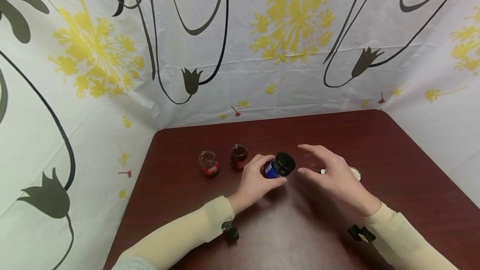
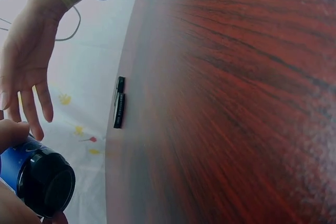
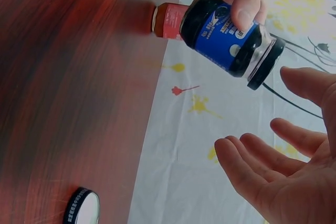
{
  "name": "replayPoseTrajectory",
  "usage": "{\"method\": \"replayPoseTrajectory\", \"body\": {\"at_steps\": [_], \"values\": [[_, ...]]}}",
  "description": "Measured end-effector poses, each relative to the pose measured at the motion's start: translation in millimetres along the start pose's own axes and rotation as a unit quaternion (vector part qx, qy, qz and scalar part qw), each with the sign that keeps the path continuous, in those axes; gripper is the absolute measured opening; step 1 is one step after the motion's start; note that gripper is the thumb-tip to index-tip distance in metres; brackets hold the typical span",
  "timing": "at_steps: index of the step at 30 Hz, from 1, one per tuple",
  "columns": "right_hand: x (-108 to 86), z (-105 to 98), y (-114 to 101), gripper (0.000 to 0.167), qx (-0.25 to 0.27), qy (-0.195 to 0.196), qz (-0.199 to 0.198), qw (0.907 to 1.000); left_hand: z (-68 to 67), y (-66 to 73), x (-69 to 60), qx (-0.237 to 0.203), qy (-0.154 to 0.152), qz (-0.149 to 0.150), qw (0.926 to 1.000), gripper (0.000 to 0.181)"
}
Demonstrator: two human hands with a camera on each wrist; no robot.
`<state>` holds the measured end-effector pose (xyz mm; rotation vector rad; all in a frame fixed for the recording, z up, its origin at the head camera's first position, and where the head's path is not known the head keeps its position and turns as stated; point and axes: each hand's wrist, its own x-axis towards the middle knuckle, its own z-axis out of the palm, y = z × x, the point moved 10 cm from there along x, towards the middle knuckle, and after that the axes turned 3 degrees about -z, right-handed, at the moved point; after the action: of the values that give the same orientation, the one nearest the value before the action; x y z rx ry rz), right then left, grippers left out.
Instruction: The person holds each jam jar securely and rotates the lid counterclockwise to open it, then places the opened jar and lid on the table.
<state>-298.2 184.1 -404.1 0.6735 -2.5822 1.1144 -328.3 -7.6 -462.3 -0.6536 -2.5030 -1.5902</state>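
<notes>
My left hand (image 1: 256,178) grips a jar with a blue label (image 1: 271,171) and holds it tilted above the table. Its black lid (image 1: 283,163) is on and faces toward my right hand. In the right wrist view, dark contents show through the jar's glass, and the left thumb (image 3: 244,17) presses on the label. My right hand (image 1: 335,174) is a short way to the right of the lid, fingers and thumb spread apart, holding nothing. A loose lid (image 1: 355,173) with a white inside lies on the table, partly hidden behind that hand.
Two jars with red labels stand on the table left of the held one: an outer jar (image 1: 208,163) and a nearer jar (image 1: 238,156), apparently lidless. The dark red wooden table (image 1: 292,232) is edged by a white patterned curtain (image 1: 232,53) at the back and sides.
</notes>
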Motion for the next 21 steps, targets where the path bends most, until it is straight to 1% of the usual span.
{"method": "replayPoseTrajectory", "body": {"at_steps": [7,11,15,18,21], "values": [[2.2,7.9,-5.4,0.060,0.056,-0.027,0.005,0.9980,-0.6,-0.5,-1.2,0.010,0.002,0.006,0.9999,0.058],[3.7,7.4,-24.4,0.060,0.092,-0.035,0.007,0.9951,0.4,-2.0,-1.7,0.004,-0.001,0.001,1.0000,0.057],[5.3,6.2,-40.4,0.060,0.110,-0.040,0.004,0.9931,0.3,-2.3,-3.0,0.009,-0.001,0.001,1.0000,0.057],[5.4,9.3,-37.6,0.060,0.115,-0.040,0.004,0.9925,-0.2,0.4,-3.9,0.021,0.000,0.008,0.9998,0.058],[5.1,14.6,-28.1,0.060,0.117,-0.040,0.003,0.9923,-0.3,3.1,-4.7,0.026,-0.001,0.014,0.9996,0.057]]}}
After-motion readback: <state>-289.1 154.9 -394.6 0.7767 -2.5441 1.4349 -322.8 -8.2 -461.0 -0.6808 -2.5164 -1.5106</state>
